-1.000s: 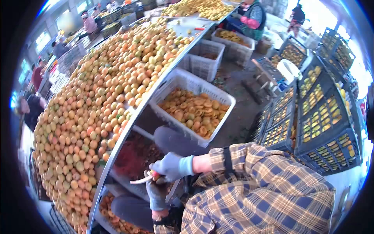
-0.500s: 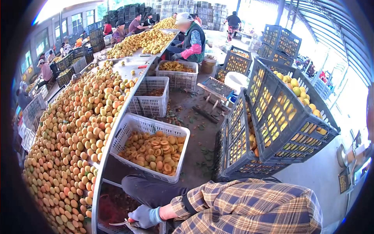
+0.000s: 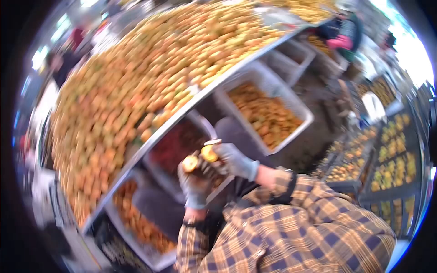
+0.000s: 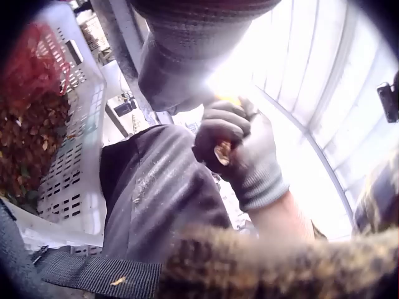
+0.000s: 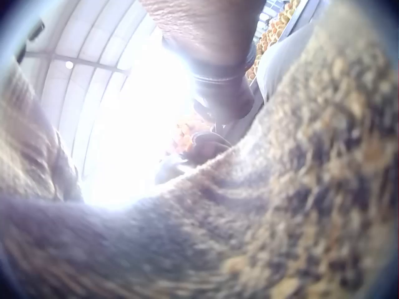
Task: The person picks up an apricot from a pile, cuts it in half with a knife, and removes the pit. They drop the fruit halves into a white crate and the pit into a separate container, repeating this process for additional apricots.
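Note:
In the head view my gloved left hand point(image 3: 194, 184) holds an apricot half point(image 3: 190, 163), its pale cut face up. Close beside it, my gloved right hand point(image 3: 236, 163) grips a small curved-bladed cutting tool, its pale blade point(image 3: 212, 142) showing over a second yellow apricot half point(image 3: 209, 154) at the fingers. From the left wrist view, the right hand point(image 4: 240, 146) is curled, with a brown end point(image 4: 222, 152) poking out of the fist. The left hand point(image 4: 181, 75) hangs dark above. Glare and a sleeve hide most of the right wrist view.
Whole apricots point(image 3: 136, 91) heap on the metal-edged table point(image 3: 182, 110) at left. Below stand a white crate of apricot halves point(image 3: 304, 129), another crate point(image 3: 159, 264) by my knee and a crate with red netting point(image 4: 81, 149). Dark fruit crates point(image 3: 364, 159) stack at right.
The head view swung toward the far end of the shed, then back down, and is blurred now. Both hands now show cut apricot halves; the tool's blade has turned upward over the fruit.

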`<action>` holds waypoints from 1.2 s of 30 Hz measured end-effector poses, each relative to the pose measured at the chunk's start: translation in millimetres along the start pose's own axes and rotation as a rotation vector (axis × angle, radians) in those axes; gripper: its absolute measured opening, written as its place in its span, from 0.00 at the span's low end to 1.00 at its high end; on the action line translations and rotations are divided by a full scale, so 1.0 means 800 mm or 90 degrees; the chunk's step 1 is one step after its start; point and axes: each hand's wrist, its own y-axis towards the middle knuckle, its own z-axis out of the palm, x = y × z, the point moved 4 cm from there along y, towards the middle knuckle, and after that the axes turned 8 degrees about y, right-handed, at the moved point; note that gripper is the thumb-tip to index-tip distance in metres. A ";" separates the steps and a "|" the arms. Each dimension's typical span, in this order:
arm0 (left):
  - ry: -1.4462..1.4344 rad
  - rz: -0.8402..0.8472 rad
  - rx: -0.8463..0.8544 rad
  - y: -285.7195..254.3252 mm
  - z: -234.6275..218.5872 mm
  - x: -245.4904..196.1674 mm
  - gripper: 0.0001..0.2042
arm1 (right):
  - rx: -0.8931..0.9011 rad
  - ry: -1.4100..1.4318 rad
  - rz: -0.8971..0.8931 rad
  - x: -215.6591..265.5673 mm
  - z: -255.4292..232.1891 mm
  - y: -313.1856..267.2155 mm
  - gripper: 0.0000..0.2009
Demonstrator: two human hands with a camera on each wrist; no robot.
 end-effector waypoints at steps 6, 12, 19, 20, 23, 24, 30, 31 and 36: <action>-0.044 0.064 -0.027 -0.006 -0.027 -0.007 0.25 | 0.041 -0.475 -0.046 -0.039 0.030 0.009 0.19; -0.035 0.018 -0.108 -0.012 -0.009 -0.002 0.22 | -0.016 -0.168 -0.145 0.031 0.060 -0.001 0.10; 0.043 -0.084 -0.078 -0.024 0.016 0.025 0.21 | 0.022 -0.093 -0.312 0.058 0.088 0.008 0.07; 0.045 -0.092 -0.065 -0.026 0.018 0.027 0.20 | 0.020 -0.081 -0.307 0.055 0.087 0.009 0.06; 0.090 -0.088 -0.063 -0.028 0.016 0.031 0.20 | 0.024 -0.081 -0.363 0.047 0.079 0.008 0.10; 0.195 -0.052 -0.113 -0.029 0.013 0.029 0.19 | 0.004 -0.081 -0.368 0.048 0.079 0.007 0.13; 0.586 0.203 -0.139 -0.028 0.008 0.029 0.17 | -0.030 -0.185 -0.497 0.042 0.076 0.007 0.11; 0.829 0.348 -0.104 -0.030 0.024 0.028 0.17 | 0.003 -0.397 -0.653 0.042 0.089 -0.001 0.11; 0.719 0.237 -0.160 -0.027 0.011 0.031 0.17 | -0.053 -0.266 -0.423 0.037 0.083 0.000 0.12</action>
